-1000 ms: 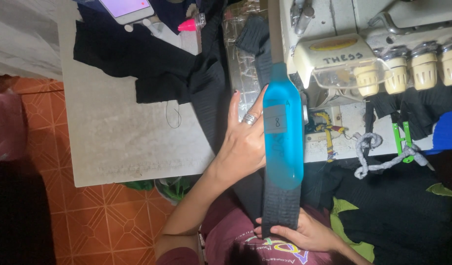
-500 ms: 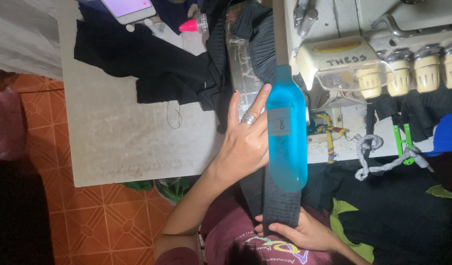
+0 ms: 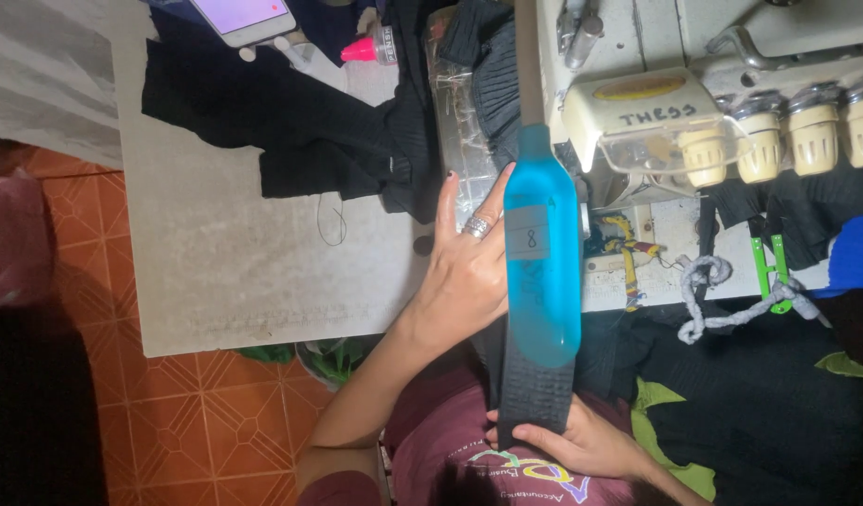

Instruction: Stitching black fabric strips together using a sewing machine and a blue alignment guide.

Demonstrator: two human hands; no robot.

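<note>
A bright blue paddle-shaped form (image 3: 542, 262) lies along a strip of black ribbed fabric (image 3: 534, 398) at the sewing machine (image 3: 656, 103). My left hand (image 3: 469, 272), with a ring on one finger, rests flat against the left side of the blue form, fingers stretched toward the machine. My right hand (image 3: 581, 448) grips the near end of the black strip, close to my body. The far end of the form narrows into a grey handle running under the machine's head.
Black fabric pieces (image 3: 291, 131) lie on the grey table (image 3: 244, 272), with a phone (image 3: 242, 14) and a pink-capped bottle (image 3: 366, 49) at the far edge. Thread spools (image 3: 778, 141) line the machine. Green clippers (image 3: 773, 267) and more dark cloth (image 3: 768, 394) sit right. Orange tiled floor is left.
The blue form with the black strip has shifted slightly toward the machine, and my left hand has followed alongside it. My right hand keeps its hold on the strip's near end.
</note>
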